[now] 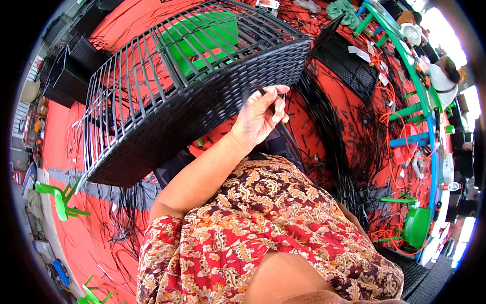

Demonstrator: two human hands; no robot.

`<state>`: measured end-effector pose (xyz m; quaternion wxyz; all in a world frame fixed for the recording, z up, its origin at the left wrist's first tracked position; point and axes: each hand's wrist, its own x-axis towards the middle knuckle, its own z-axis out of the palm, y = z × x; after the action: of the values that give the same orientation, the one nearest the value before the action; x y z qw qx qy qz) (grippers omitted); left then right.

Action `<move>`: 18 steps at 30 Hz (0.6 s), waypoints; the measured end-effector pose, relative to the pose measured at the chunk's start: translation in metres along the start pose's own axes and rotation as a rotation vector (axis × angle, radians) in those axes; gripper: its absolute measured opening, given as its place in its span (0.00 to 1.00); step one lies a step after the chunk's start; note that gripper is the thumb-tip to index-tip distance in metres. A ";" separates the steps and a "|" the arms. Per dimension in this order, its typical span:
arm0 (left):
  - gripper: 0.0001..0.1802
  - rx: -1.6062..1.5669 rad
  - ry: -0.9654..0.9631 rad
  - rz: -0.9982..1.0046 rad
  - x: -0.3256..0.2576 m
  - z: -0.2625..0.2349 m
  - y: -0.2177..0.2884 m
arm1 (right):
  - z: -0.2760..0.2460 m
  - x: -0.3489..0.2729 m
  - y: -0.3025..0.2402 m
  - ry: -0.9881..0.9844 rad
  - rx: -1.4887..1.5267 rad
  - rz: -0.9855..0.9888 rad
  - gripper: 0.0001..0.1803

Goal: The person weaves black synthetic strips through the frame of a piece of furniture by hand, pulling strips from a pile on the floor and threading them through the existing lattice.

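Observation:
Across my lap leans a half-woven black wicker furniture frame (217,104), its near side a dense weave and its upper side bare parallel grey bars. My left hand (260,114) is raised at the near edge of the weave, with thumb and fingers pinched together. A short dark strip (259,89), partly blurred, shows at the fingertips. My right hand is out of sight; only a little of that arm shows beside my patterned shirt (263,202). Through the bars a green plastic chair (202,38) can be seen.
A thick bundle of black strands (329,121) runs down at my right, over a red floor covering (298,131) littered with offcuts. Orange cords tangle near a green and blue rail (430,126). Small green stools (63,200) stand left; black wicker pieces (68,76) sit behind.

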<state>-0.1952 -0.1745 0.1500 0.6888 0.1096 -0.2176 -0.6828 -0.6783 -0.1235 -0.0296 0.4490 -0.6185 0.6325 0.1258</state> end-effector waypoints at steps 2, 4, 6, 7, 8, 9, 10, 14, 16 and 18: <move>0.17 0.011 0.020 0.024 0.000 0.003 0.002 | 0.007 0.004 0.040 -0.020 -0.344 -0.045 0.15; 0.17 0.010 0.004 0.004 0.001 0.006 0.001 | 0.022 0.048 0.132 -0.043 -0.632 -0.180 0.11; 0.19 -0.008 0.010 -0.033 0.001 0.003 0.000 | 0.005 0.048 0.120 0.110 -0.710 -0.287 0.09; 0.20 -0.015 0.011 -0.056 0.001 0.003 0.000 | -0.005 0.044 0.099 0.188 -0.743 -0.339 0.10; 0.20 -0.023 0.011 -0.081 0.002 0.001 -0.001 | -0.017 0.038 0.076 0.267 -0.775 -0.389 0.11; 0.21 -0.037 -0.009 -0.057 0.000 -0.011 0.000 | -0.039 0.038 0.040 0.336 -0.826 -0.460 0.13; 0.22 0.008 0.041 -0.065 0.000 -0.011 -0.003 | -0.057 0.025 -0.026 0.476 -0.720 -0.416 0.13; 0.25 0.132 0.128 -0.125 0.005 -0.006 -0.023 | -0.080 -0.027 -0.241 0.528 0.016 -0.512 0.12; 0.25 0.116 0.158 -0.100 0.004 0.000 -0.030 | -0.072 -0.028 -0.304 0.694 -0.380 -0.805 0.14; 0.25 0.122 0.142 -0.081 0.001 0.000 -0.029 | -0.058 -0.039 -0.361 0.693 -0.426 -0.659 0.15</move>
<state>-0.2211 -0.1773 0.1369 0.6665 0.2082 -0.2048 -0.6860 -0.3853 -0.2116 0.1744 0.0933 -0.8677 0.4760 -0.1083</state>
